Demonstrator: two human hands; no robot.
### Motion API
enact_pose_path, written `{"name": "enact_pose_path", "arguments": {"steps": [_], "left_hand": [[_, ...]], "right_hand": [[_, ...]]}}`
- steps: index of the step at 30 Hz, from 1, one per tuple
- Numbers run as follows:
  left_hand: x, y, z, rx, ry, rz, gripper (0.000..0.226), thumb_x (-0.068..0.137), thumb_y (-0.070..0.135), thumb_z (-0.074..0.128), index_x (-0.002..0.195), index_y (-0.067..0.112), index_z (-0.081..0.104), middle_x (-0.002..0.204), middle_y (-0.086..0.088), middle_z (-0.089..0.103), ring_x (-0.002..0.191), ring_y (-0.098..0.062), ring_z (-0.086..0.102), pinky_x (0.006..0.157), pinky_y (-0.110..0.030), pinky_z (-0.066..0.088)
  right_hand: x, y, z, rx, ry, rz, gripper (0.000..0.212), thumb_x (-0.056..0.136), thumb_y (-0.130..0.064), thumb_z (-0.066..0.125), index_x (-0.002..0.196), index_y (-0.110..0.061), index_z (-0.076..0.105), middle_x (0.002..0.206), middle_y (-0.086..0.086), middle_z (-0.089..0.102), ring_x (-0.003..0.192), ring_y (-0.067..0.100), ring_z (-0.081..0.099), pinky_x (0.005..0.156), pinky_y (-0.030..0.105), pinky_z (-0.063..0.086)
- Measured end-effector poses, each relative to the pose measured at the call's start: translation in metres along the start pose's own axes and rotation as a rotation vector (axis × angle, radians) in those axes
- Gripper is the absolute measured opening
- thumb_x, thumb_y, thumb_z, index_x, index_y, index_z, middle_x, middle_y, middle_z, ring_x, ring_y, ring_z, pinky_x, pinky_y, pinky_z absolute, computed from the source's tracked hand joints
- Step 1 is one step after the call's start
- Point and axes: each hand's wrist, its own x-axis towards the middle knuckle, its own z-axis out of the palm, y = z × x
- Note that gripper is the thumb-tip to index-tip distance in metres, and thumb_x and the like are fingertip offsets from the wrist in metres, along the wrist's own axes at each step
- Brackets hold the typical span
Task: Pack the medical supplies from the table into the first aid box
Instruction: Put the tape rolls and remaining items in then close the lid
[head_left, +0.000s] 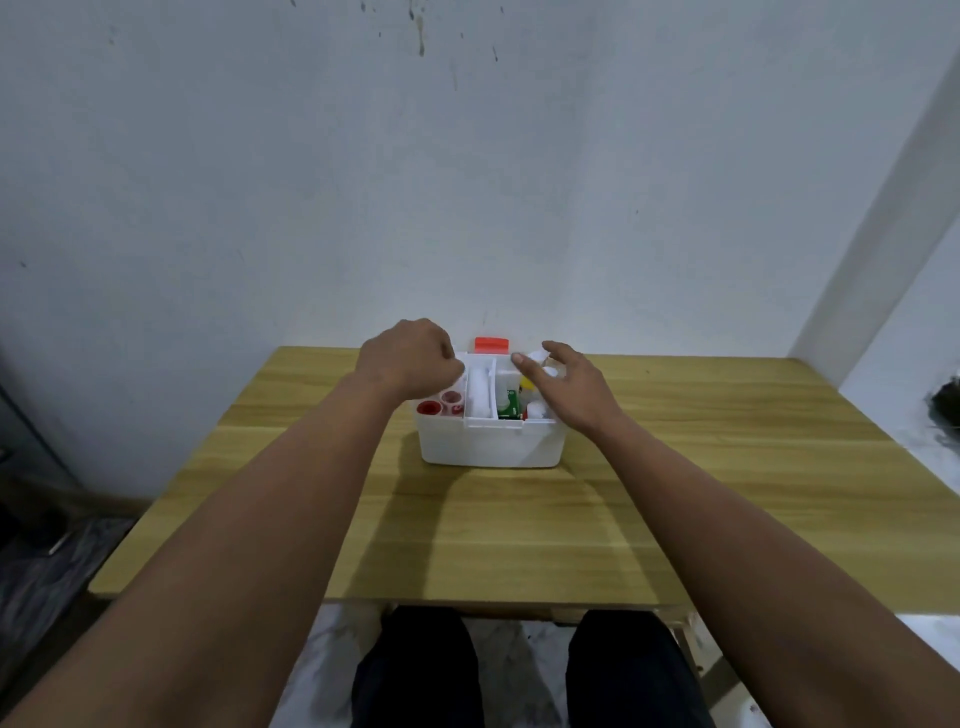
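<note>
First aid box (491, 441) set near the far edge of the worktop (467, 519), about midway between its left and right edges, lid swung back so only the red latch (491, 344) shows past the far rim. Placed there, probably, to keep both arms reaching straight ahead and meeting over the opening.

Inside, a white divider tray (480, 395) running front to back, with red-capped containers (441, 405) packed upright in the left compartment and a green packet (510, 405), a yellow cap (525, 383) and white items crowded on the right. Stood on end, likely, to save room.

Left hand (410, 358) over the box's far-left corner, fingers curled under; whether that grip holds the tray edge or anything at all cannot be told, since the fingertips are hidden. Right hand (569, 387) over the right compartment, fingers spread and relaxed, thumb near a small white item (537, 356) at the far rim; grip open, pinching nothing that can be made out.

No loose supplies visible on the worktop, so packing looks close to done. Judged next: settle the tray, then shut the lid.
</note>
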Motion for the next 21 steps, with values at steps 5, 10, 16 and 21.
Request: {"name": "enact_pose_path", "arguments": {"steps": [5, 10, 16, 21], "left_hand": [[0.018, -0.024, 0.014, -0.275, 0.212, -0.195, 0.040, 0.090, 0.050, 0.057, 0.120, 0.025, 0.068, 0.116, 0.003, 0.070, 0.103, -0.020, 0.064, 0.080, -0.034, 0.051], [0.049, -0.036, 0.037, -0.685, -0.088, -0.430, 0.064, 0.097, 0.055, 0.056, 0.141, 0.009, 0.055, 0.142, -0.009, 0.057, 0.119, -0.029, 0.056, 0.091, -0.039, 0.047], [0.077, -0.035, 0.054, -0.863, -0.215, -0.523, 0.070, 0.091, 0.060, 0.062, 0.135, 0.006, 0.057, 0.129, -0.013, 0.063, 0.110, -0.033, 0.061, 0.095, -0.042, 0.049], [0.085, -0.029, 0.052, -0.909, -0.096, -0.509, 0.059, 0.093, 0.054, 0.063, 0.122, 0.002, 0.061, 0.120, -0.010, 0.064, 0.106, -0.031, 0.062, 0.088, -0.037, 0.048]], "right_hand": [[0.026, 0.000, -0.011, 0.221, 0.066, 0.212, 0.075, 0.093, -0.071, 0.049, 0.135, -0.010, 0.060, 0.133, 0.008, 0.062, 0.119, 0.023, 0.058, 0.102, 0.039, 0.045], [0.058, 0.011, -0.008, 0.268, -0.097, 0.481, 0.049, 0.098, -0.054, 0.054, 0.107, -0.008, 0.066, 0.094, 0.004, 0.068, 0.082, 0.021, 0.063, 0.075, 0.034, 0.048], [0.090, 0.018, 0.004, 0.337, -0.041, 0.548, 0.040, 0.096, -0.032, 0.063, 0.121, -0.001, 0.064, 0.106, 0.016, 0.072, 0.098, 0.036, 0.070, 0.093, 0.048, 0.056], [0.095, 0.006, -0.001, 0.329, 0.019, 0.512, 0.025, 0.096, -0.019, 0.062, 0.110, 0.001, 0.065, 0.097, 0.015, 0.066, 0.076, 0.028, 0.059, 0.065, 0.033, 0.046]]}}
